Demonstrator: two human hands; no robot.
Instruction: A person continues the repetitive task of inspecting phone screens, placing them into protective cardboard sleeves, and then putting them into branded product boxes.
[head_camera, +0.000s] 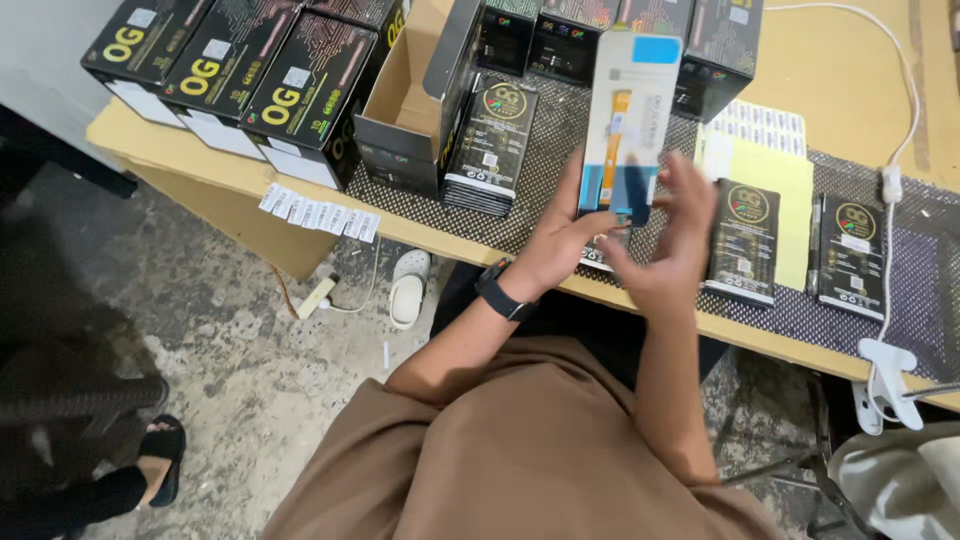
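A wooden surface (250, 215) covered by a dark woven mat (560, 130) stands over a rough concrete floor, crowded with black cartons (300, 90) and flat black packets (742, 240). Seated at it, a person lifts a long white and blue panel (632, 110) upright above the mat, seemingly tilted toward the face for a closer look. The left hand (560, 235), a dark watch on its wrist, has its grip closed on the panel's lower edge; the right hand (675, 235) steadies that end with fingers spread, apparently so the thin piece cannot tip.
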